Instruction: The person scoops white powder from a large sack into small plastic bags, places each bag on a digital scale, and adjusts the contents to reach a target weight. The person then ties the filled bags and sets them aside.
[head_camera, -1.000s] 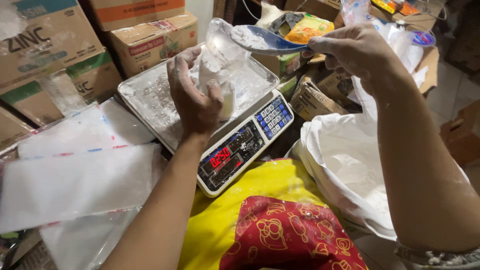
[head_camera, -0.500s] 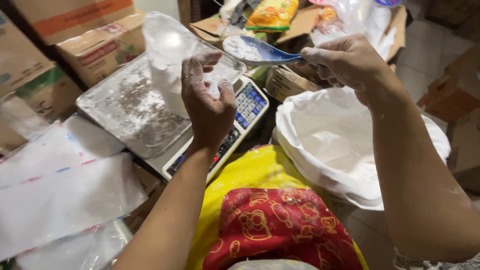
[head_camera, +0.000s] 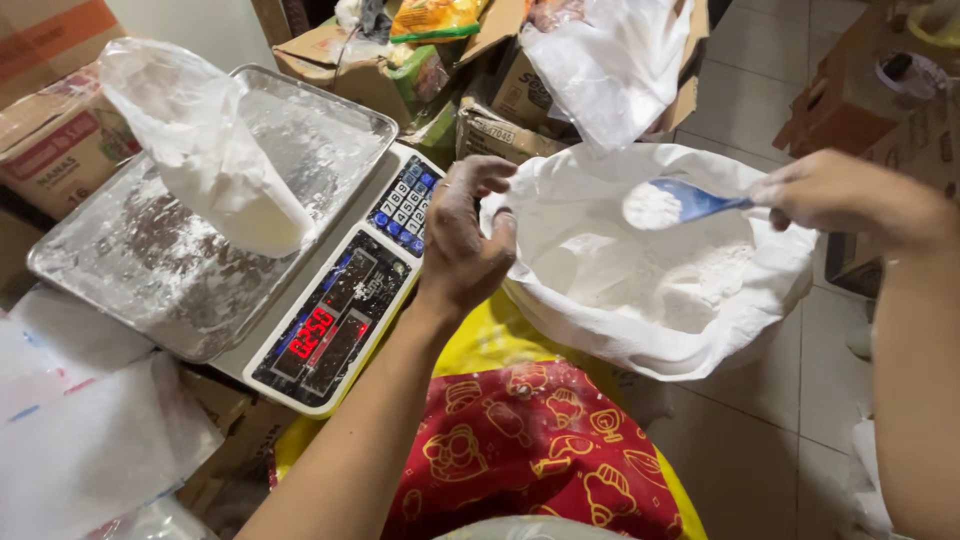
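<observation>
A clear plastic bag (head_camera: 215, 165) part-filled with white powder stands alone on the steel pan (head_camera: 120, 260) of a digital scale (head_camera: 340, 320). My left hand (head_camera: 465, 240), dusted with powder, hovers to the right of the scale's keypad with fingers loosely curled and nothing in it, close to the rim of a big white sack (head_camera: 600, 310). My right hand (head_camera: 850, 195) grips a blue scoop (head_camera: 675, 203) heaped with white powder, held over the open sack.
Cardboard boxes (head_camera: 60, 140) crowd the back left and top. Flat plastic bags (head_camera: 90, 440) lie at the lower left. A red and yellow cloth (head_camera: 520, 440) covers my lap. Tiled floor (head_camera: 760, 420) lies to the right, and another box (head_camera: 860, 100) stands at the far right.
My left hand let go of the powder bag, which now stands on the scale pan. My right hand carried the loaded scoop from above the bag over to the sack.
</observation>
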